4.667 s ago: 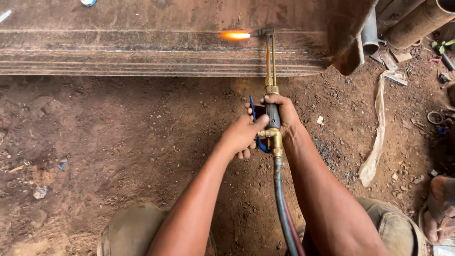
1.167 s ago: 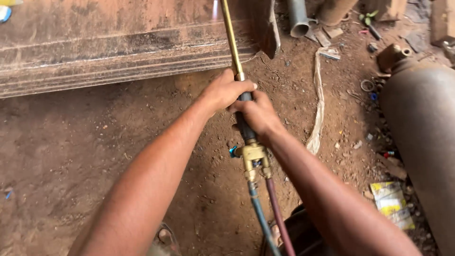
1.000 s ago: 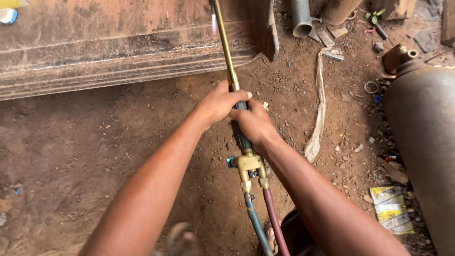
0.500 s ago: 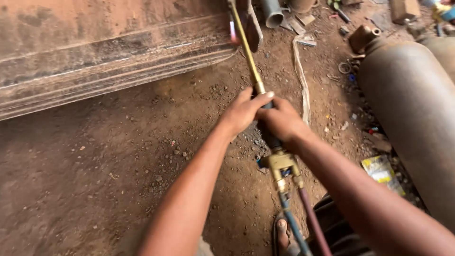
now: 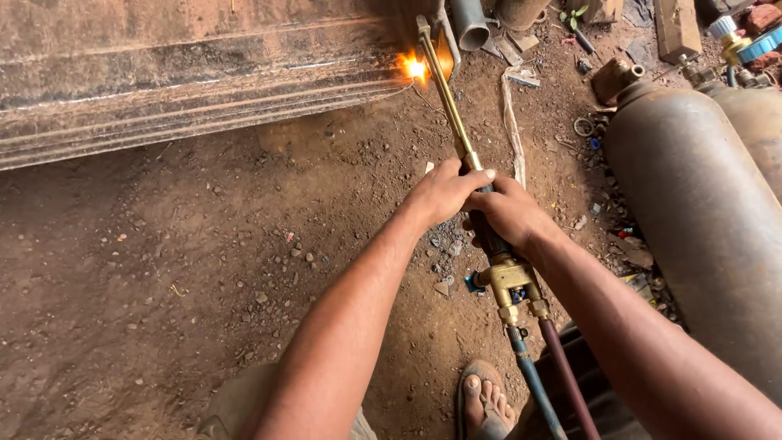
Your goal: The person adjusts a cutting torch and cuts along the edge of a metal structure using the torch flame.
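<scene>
Both your hands, left hand (image 5: 444,191) and right hand (image 5: 511,213), grip the cutting torch (image 5: 456,130); its flame (image 5: 414,67) has reached the steel beam (image 5: 204,90)'s right end, the cut nearly finished

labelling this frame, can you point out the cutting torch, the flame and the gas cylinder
cutting torch (image 5: 450,114), head view, on its brass tube
flame (image 5: 414,67), head view, on the bright glow at the tip
gas cylinder (image 5: 692,204), head view, on its rusty side
</scene>
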